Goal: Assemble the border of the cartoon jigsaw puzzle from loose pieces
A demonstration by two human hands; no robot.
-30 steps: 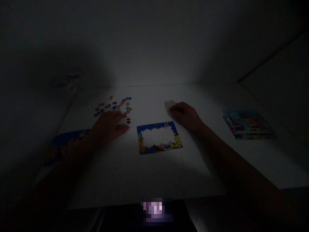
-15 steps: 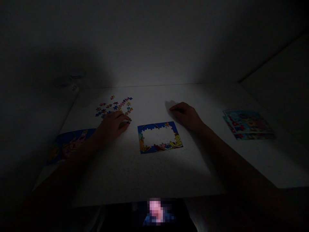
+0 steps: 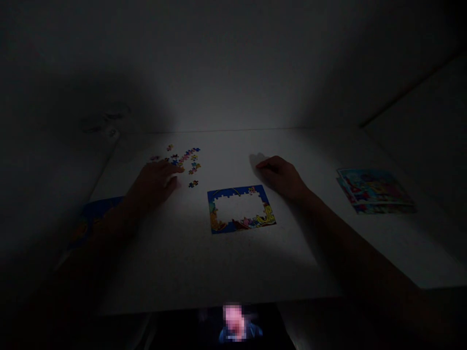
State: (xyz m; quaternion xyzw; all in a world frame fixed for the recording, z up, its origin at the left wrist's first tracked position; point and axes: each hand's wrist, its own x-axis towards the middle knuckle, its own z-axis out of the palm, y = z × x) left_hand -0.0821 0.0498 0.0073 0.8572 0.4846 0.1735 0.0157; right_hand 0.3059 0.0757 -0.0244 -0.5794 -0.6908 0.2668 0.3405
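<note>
My left hand (image 3: 155, 183) reaches over the loose jigsaw pieces (image 3: 186, 156) at the left of the table, fingers stretched out and thumb apart; it covers some of them. A single piece (image 3: 193, 184) lies just right of its thumb. Near the middle lies a blue-edged puzzle frame (image 3: 221, 227), filled along its border and white inside. One loose-looking piece (image 3: 252, 190) rests on its upper right edge. My right hand (image 3: 283, 177) is beyond the frame's right corner, fingers closed together near the tabletop; whether something small is between them is hidden.
A blue picture sheet (image 3: 95, 214) lies at the left edge, partly under my left forearm. Colourful picture boards (image 3: 375, 189) are stacked at the right. A wall rises behind the table (image 3: 226, 272). A lit screen (image 3: 237, 323) shows below the front edge.
My left hand has moved left and away from the piece near its fingertips, which now lies uncovered. My right hand has stayed in place.
</note>
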